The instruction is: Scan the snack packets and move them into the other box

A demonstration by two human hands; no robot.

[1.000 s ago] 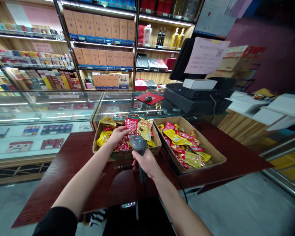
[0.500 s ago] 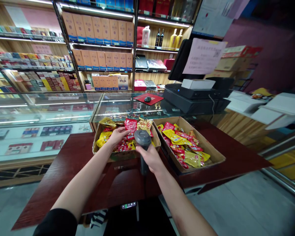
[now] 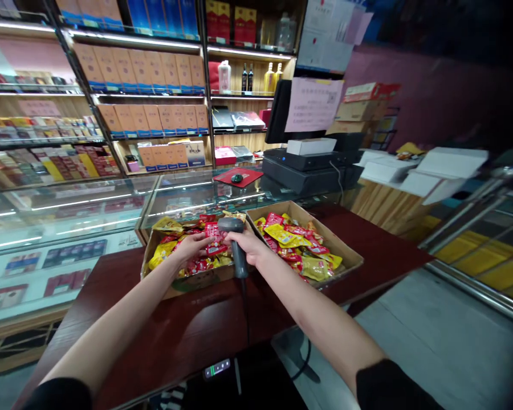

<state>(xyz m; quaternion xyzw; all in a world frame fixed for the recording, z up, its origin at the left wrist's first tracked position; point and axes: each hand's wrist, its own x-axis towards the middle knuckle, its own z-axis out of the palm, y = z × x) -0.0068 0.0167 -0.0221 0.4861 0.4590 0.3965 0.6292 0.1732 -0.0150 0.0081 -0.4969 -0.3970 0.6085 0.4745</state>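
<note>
My left hand (image 3: 191, 249) holds a red snack packet (image 3: 215, 238) by its edge over the left cardboard box (image 3: 196, 283). My right hand (image 3: 248, 244) is wrapped round the handle of a dark grey handheld scanner (image 3: 239, 259). The scanner's head is beside the red packet, over the box's right part, and a cable hangs from its handle. Red and yellow packets fill the left box. To its right, a second cardboard box (image 3: 351, 266) contains similar packets, with a yellow one (image 3: 284, 235) on top.
Both boxes stand on a dark red table (image 3: 196, 336). Behind are a glass display counter (image 3: 85, 196), a mouse on a red mat (image 3: 250, 177) and a monitor (image 3: 277, 113) with a paper sheet. A metal railing (image 3: 474, 279) runs along the right.
The view has turned right, and the scene sits further left. The scanner now tilts, its head nearer the red packet. Both hands keep their hold.
</note>
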